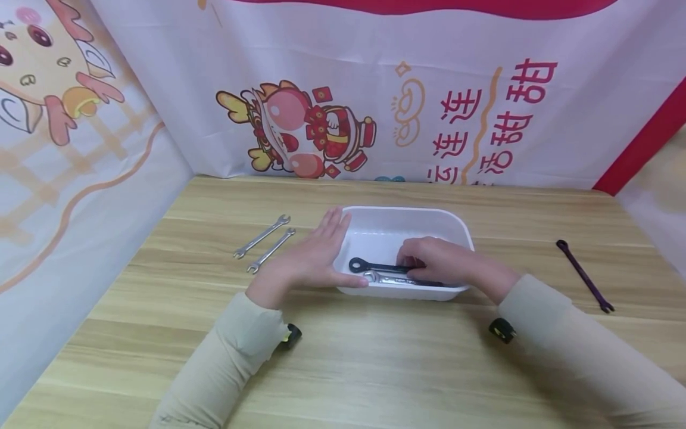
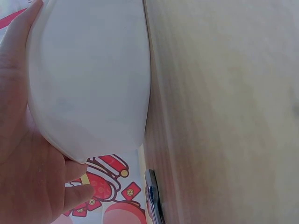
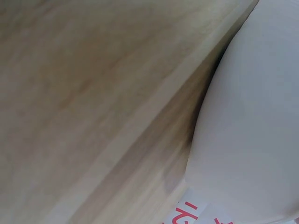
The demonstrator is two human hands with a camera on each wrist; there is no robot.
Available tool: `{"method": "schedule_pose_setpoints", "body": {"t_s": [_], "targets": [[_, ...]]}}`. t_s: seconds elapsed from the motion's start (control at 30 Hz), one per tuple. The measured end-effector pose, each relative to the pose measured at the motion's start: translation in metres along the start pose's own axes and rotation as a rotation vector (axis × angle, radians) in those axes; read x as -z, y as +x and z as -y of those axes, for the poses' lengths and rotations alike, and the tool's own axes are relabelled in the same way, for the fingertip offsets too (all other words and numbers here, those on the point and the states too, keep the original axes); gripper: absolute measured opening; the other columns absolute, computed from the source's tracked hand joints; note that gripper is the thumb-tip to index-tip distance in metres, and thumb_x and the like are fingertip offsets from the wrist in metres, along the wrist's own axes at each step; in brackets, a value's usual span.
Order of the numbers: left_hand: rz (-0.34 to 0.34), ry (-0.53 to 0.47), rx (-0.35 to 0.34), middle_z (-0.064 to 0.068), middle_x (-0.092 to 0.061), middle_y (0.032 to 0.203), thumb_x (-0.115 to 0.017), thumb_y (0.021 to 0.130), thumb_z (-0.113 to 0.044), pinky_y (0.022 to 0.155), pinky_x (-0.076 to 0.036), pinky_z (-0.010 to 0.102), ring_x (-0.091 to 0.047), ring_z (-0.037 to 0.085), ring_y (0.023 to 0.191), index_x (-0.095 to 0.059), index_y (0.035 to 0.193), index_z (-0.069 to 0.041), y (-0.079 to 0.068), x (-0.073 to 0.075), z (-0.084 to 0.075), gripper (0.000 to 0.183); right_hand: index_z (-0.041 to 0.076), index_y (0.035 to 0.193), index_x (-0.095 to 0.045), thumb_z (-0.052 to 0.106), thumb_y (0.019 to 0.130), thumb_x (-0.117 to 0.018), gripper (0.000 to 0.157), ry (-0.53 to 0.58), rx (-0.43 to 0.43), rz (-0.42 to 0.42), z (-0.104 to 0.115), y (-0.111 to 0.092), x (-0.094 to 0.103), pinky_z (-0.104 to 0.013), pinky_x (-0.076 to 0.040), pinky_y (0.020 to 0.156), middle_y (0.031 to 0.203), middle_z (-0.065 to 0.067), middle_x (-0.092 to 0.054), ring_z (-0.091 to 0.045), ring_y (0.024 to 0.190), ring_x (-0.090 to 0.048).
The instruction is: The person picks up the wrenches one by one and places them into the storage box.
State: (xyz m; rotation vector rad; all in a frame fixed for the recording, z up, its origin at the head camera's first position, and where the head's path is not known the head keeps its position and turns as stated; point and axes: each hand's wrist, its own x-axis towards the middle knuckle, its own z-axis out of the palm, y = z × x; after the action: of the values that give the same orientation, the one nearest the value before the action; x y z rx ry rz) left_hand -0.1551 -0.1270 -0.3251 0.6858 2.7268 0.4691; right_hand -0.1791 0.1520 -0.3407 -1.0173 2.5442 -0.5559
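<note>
A white plastic box [image 1: 404, 213] stands on the table. My left hand [image 1: 316, 253] rests on its left end, fingers straight along the rim and thumb at the front edge; the left wrist view shows this hand [image 2: 28, 163] against the box's outer wall [image 2: 93, 79]. My right hand [image 1: 442, 260] reaches into the box with curled fingers, thumb and forefinger pinching a black ratchet wrench [image 1: 377, 267] whose ring end points left. A silver wrench [image 1: 388, 279] lies beside it along the front wall. The right wrist view shows only the box's outer wall [image 3: 252, 126], not the hand.
Two silver open-end wrenches [image 1: 262, 236] [image 1: 271, 250] lie side by side left of the box. A dark purple wrench [image 1: 584, 275] lies to the right. A printed cloth [image 1: 187, 89] hangs behind the wooden table [image 1: 375, 369].
</note>
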Motion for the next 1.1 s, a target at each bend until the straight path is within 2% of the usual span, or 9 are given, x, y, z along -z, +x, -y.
{"method": "schedule_pose_setpoints", "body": {"t_s": [0.53, 0.9, 1.1], "targets": [[0.006, 0.0, 0.008, -0.001, 0.021, 0.166, -0.058, 0.07, -0.088, 0.125, -0.011, 0.046, 0.016, 0.019, 0.155, 0.008, 0.16, -0.019, 0.0, 0.0, 0.0, 0.131, 0.023, 0.112, -0.071, 0.02, 0.091, -0.074, 0.022, 0.023, -0.02, 0.017, 0.001, -0.001, 0.002, -0.033, -0.052, 0.09, 0.097, 0.008, -0.066, -0.011, 0.092, -0.059], [0.012, 0.004, 0.016, -0.002, 0.021, 0.166, -0.057, 0.07, -0.088, 0.125, -0.011, 0.046, 0.016, 0.019, 0.155, 0.009, 0.16, -0.02, -0.001, 0.001, -0.002, 0.131, 0.022, 0.108, -0.071, 0.019, 0.09, -0.074, 0.019, 0.033, -0.013, 0.01, 0.0, -0.005, 0.005, -0.029, -0.052, 0.083, 0.088, 0.009, -0.065, -0.009, 0.085, -0.058], [0.009, 0.0, 0.014, -0.001, 0.021, 0.166, -0.058, 0.07, -0.088, 0.125, -0.01, 0.045, 0.016, 0.019, 0.155, 0.008, 0.16, -0.019, -0.001, 0.001, -0.002, 0.131, 0.019, 0.111, -0.071, 0.017, 0.09, -0.074, 0.021, 0.045, 0.005, -0.025, 0.0, -0.01, 0.008, -0.029, -0.054, 0.081, 0.088, 0.009, -0.065, -0.009, 0.084, -0.059]]}}
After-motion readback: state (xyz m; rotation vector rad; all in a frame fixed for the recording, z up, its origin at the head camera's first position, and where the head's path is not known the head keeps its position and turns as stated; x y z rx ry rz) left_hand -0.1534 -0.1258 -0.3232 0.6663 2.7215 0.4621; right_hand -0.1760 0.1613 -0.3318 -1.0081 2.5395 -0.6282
